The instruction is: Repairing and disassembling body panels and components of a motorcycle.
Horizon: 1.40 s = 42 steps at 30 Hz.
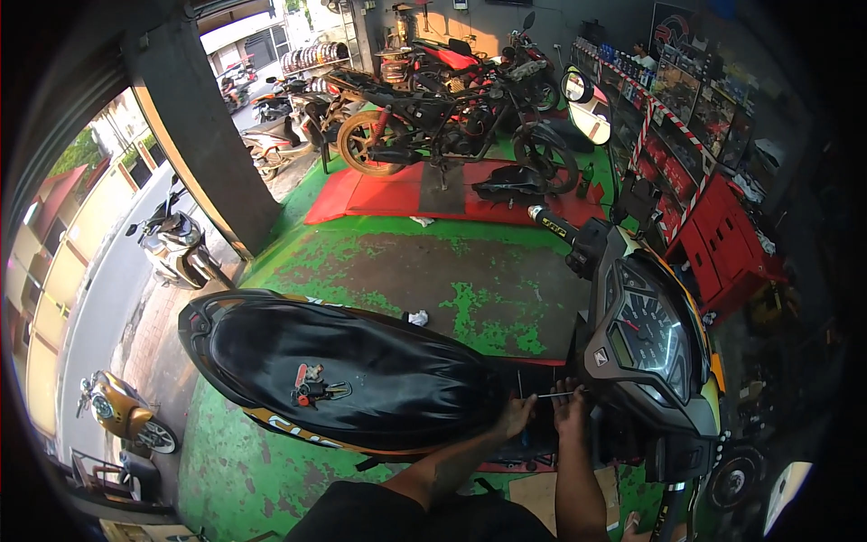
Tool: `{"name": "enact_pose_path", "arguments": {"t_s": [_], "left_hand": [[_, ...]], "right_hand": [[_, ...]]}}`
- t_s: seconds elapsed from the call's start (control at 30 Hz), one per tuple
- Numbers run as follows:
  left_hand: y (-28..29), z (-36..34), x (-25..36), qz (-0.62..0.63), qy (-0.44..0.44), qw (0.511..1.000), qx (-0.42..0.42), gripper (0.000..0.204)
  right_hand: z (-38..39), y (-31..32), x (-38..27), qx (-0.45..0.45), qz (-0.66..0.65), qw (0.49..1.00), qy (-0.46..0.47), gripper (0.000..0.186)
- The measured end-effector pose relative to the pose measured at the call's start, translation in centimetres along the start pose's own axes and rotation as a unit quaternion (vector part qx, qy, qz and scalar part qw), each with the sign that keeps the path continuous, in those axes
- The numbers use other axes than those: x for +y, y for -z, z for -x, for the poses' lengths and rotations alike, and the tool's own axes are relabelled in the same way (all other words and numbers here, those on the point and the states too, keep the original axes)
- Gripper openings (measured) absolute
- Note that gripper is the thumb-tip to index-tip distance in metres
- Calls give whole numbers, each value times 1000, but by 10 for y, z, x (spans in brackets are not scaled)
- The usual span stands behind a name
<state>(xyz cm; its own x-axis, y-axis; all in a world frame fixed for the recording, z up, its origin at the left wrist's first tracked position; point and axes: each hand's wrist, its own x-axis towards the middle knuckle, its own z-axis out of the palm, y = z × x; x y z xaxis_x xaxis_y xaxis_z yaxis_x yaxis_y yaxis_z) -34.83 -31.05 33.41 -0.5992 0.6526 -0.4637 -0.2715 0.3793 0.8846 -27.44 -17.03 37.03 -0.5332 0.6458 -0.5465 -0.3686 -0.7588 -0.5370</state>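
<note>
A slim bright metal rod [554, 394], like the shaft of a hand tool, points across the gap between a scooter's seat and its front panel. My left hand [517, 415] is closed at the rod's left end, just off the seat's nose. Beside it, my right hand [568, 411] has its fingers bent up around the rod's right part, close to the front panel. What the rod's tip meets is hidden in shadow. The long black seat [361, 352] carries a bunch of keys [316, 387] with a red tag. Right of my hands stands the dashboard [646, 334].
The scooter's handlebar grip [551, 221] and mirror [587, 104] stick out on the far side. Beyond, a partly stripped motorcycle [433, 122] stands on a red lift platform [361, 194]. A red tool cabinet [722, 239] is at the right. Parked scooters [172, 244] line the left.
</note>
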Motion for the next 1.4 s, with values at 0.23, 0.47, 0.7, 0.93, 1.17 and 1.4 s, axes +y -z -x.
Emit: {"name": "enact_pose_path", "arguments": {"t_s": [0.23, 0.47, 0.7, 0.93, 1.17, 1.4], "left_hand": [[16, 3, 20, 235, 195, 939, -158, 48], [9, 44, 44, -219, -362, 899, 114, 31], [10, 26, 59, 75, -1, 997, -8, 39], [18, 13, 64, 156, 79, 981, -88, 50], [11, 16, 25, 138, -55, 989, 27, 45], [0, 16, 33, 80, -172, 975, 119, 46]], "right_hand": [[0, -2, 1, -23, 35, 999, 16, 27], [1, -10, -2, 28, 48, 998, 15, 32], [6, -11, 2, 26, 55, 998, 8, 34], [-20, 14, 4, -20, 11, 1000, 5, 30], [-8, -10, 4, 20, 20, 999, 25, 30], [3, -14, -2, 26, 47, 998, 27, 25]]}}
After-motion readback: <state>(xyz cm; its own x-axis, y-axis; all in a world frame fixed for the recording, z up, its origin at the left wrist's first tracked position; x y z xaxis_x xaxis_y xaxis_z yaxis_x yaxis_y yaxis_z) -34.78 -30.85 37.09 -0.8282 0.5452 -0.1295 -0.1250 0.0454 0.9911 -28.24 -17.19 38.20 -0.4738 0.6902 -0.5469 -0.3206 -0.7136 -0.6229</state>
